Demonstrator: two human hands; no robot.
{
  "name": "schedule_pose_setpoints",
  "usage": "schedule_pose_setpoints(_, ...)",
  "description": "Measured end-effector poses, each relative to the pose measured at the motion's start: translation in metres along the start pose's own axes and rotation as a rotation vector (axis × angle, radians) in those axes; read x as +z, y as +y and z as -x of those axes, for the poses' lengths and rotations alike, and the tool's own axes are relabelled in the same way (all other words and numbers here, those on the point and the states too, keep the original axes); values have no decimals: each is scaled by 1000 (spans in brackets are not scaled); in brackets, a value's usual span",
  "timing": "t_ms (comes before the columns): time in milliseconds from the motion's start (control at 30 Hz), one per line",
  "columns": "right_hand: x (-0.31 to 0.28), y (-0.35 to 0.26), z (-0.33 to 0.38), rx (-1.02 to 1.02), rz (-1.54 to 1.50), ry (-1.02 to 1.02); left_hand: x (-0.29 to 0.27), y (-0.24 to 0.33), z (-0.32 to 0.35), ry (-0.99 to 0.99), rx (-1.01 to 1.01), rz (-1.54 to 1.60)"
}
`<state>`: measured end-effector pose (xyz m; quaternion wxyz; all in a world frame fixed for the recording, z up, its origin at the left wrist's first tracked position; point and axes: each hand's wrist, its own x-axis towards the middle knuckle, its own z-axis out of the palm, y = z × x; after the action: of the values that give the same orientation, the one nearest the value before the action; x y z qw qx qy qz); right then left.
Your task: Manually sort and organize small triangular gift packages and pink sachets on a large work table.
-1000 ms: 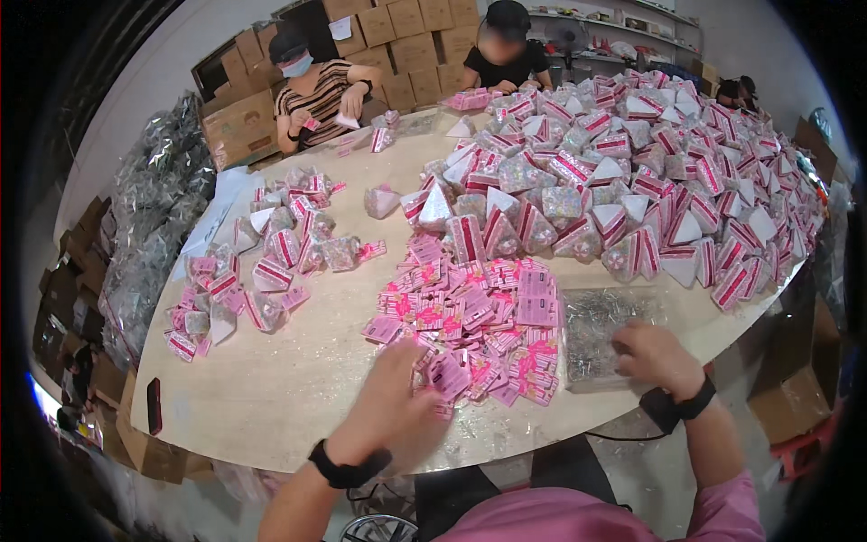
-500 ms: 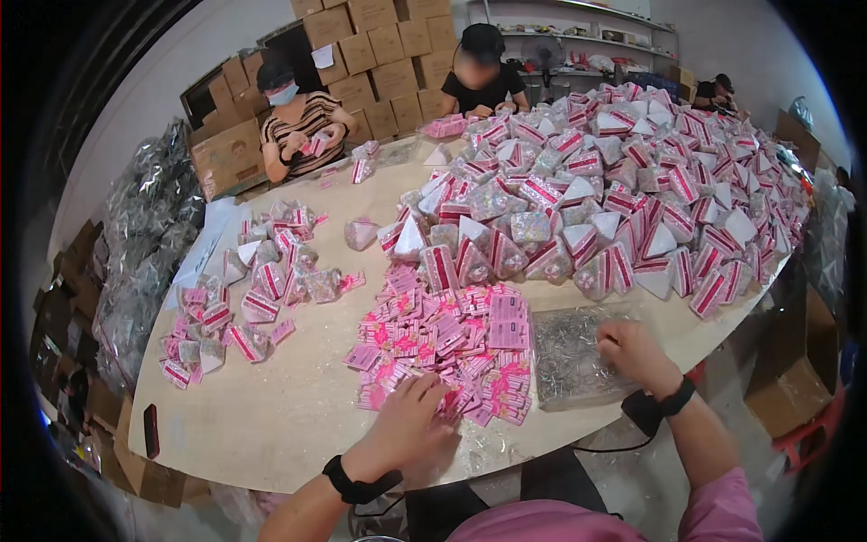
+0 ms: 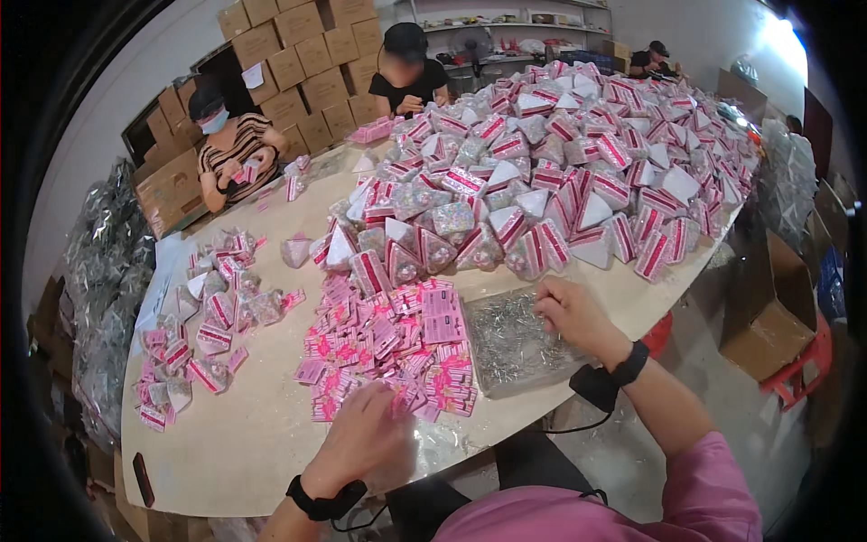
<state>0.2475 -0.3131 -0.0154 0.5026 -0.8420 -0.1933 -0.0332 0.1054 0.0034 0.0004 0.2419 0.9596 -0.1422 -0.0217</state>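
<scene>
My left hand (image 3: 363,435) is at the near edge of a heap of pink printed cards (image 3: 375,348). Its fingers curl down and together by the cards, their tips mostly hidden. Shiny clear plastic (image 3: 417,452) lies on the table beside that hand. My right hand (image 3: 578,314) hovers over the far right part of a shallow clear tray (image 3: 488,387), which holds many thin silvery metal pieces (image 3: 519,339). The right fingers are bent into a pinch; anything between them is too small to make out.
A large mound of clear wedge-shaped packs with pink labels (image 3: 542,181) covers the far right of the table (image 3: 244,434). Similar packs (image 3: 212,334) lie at left, near a dark phone (image 3: 143,479). Co-workers (image 3: 237,154) sit beyond. An open carton (image 3: 768,316) stands right.
The view has turned to the right, so the scene sits further left. My left hand has drawn back slightly toward the heap's near edge, its fingers more curled. My right hand stays over the tray.
</scene>
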Motion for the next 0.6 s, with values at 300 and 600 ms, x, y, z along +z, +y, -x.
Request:
schedule_pose_setpoints(300, 8, 18, 3, -221, 138, 51, 11, -15, 6, 50, 68, -14)
schedule_pose_setpoints(600, 11, 14, -1, -35, 255, 5, 16, -17, 14, 21, -9, -8)
